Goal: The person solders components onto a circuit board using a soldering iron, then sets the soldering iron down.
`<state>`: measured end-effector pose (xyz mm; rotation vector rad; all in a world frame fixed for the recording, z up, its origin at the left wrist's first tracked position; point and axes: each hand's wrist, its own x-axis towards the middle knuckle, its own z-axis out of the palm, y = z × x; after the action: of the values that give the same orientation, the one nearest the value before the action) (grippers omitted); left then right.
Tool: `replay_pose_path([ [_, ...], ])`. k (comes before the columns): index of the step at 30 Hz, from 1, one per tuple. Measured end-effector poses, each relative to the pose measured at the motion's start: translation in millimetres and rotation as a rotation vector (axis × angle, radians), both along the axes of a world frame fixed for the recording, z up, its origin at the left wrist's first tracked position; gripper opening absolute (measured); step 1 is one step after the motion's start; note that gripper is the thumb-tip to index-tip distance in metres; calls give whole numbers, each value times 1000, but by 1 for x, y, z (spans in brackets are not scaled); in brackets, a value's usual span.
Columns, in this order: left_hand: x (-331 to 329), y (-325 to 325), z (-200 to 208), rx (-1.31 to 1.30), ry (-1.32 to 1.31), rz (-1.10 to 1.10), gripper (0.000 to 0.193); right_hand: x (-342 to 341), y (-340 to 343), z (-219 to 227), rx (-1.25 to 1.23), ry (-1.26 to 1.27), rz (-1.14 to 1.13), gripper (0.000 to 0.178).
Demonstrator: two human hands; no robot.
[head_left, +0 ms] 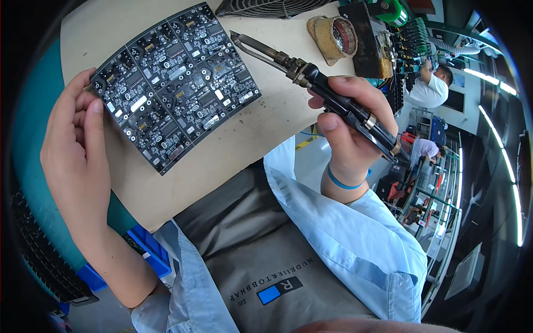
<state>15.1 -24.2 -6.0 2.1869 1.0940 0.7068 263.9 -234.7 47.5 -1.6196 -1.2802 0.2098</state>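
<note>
Right hand point(353, 147) grips a black tool point(321, 84); left hand point(75, 152) pinches the board point(176, 87). If either slips, the tip point(234, 36) could scratch it.

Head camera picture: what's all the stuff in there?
Rectangular circuit-board panel: 1, black, upper left
Slim metal-tipped soldering tool: 1, black, upper middle
Flat work sheet: 1, beige, beneath panel
Round crusty cup: 1, tan, right of panel
Curved wire grille: 1, black, top edge
Spool-like cylinder: 1, green, upper right
Plastic bins: at least 2, blue, lower left
Background equipment: uncountable, mixed colours, far right
Co-workers: 2, pale tops, right background
Cloth jacket: 1, pale blue, on wearer
Cloth garment: 1, dark grey, under jacket
Left hand: 1, bare, panel's left edge
Right hand: 1, bare, around soldering tool
</note>
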Motion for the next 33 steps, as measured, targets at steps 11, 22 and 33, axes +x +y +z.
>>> replay_pose_path([
  [11, 5, -4, 6, -10, -8, -18, 31, -2, -2, 1, -35, -23, -1, 39],
  [22, 9, -9, 9, -97, -47, -102, 31, -11, -5, 2, -39, -56, 45, 37],
  [33, 8, -8, 5, -67, -57, -91, 30, -16, -4, 3, -77, -98, 167, 37],
])
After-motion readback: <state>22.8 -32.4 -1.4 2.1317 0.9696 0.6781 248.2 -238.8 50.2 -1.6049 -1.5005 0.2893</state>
